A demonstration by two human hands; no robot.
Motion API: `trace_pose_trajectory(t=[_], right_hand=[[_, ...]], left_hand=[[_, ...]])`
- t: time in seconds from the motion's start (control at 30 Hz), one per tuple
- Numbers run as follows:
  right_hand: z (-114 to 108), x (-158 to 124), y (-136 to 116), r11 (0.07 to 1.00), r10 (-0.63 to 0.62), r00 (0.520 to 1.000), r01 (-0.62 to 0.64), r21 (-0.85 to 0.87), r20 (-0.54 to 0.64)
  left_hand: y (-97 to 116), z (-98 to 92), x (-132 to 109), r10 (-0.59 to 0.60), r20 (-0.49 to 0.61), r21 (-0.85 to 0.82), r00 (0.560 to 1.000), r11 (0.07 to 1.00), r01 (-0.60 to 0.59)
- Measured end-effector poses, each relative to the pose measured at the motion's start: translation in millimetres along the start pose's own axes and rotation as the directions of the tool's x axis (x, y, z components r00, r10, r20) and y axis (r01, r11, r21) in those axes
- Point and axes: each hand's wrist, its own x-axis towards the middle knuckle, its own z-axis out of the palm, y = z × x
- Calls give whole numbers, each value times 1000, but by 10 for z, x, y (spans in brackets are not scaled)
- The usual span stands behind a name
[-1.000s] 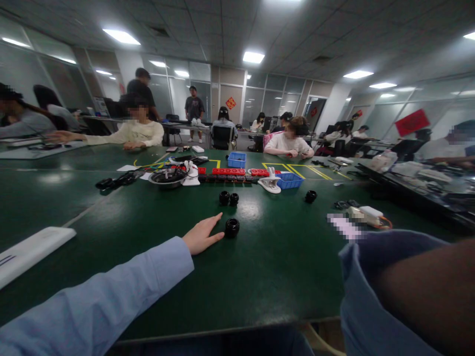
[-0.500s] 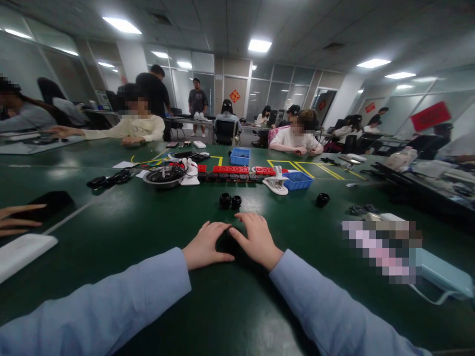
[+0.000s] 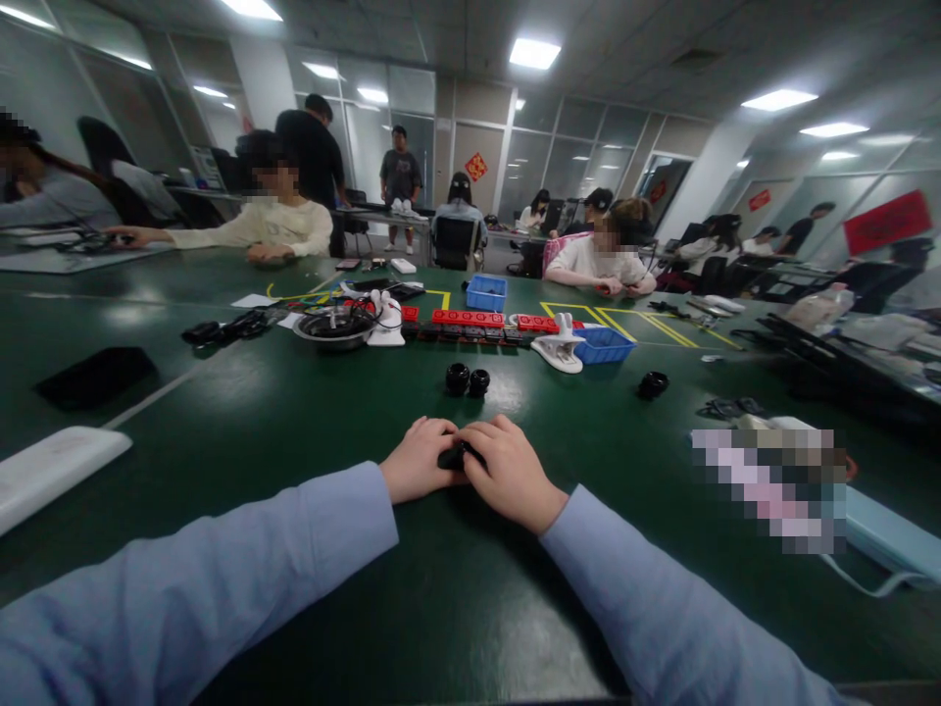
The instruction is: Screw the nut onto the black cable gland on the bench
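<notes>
On the green table, my left hand (image 3: 424, 458) is closed around the left side of a small black object (image 3: 454, 456). My right hand (image 3: 513, 471) curls over the same object from the right, its fingertips meeting those of the left. Most of the object is covered by fingers, so its kind cannot be made out. Just beyond my hands stand two black, round, ribbed parts, one larger part (image 3: 457, 379) and one smaller part (image 3: 479, 382). A similar black part (image 3: 653, 384) lies farther to the right.
Beyond are a round metal dish (image 3: 334, 331), red blocks (image 3: 468, 318), a white clip (image 3: 560, 345) and two blue bins (image 3: 604, 344). A white case (image 3: 63, 466) and black pouch (image 3: 97, 378) lie left; a light blue case (image 3: 889, 529) lies right. People sit across the table.
My hands have come together and closed on the small black object. Another person's hand at the left edge has gone from view. The camera view has shifted slightly.
</notes>
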Motion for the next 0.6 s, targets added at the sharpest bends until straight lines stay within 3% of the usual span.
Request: trace_pose_trajectory(t=[0.3,0.47,0.6], right_hand=[[-48,-70,-105,983,-178,982,176,46,58],[-107,-84,-71,997,-26,993,33,-63,114],[-96,-45,213,981,166,985,-159,-116,54]], left_hand=[[-24,-9,6,-4,46,10,999,1000,4],[-23,-44,3,2,53,-10,999,1000,-2],[-14,-69,2,2,64,-28,998,1000,0]])
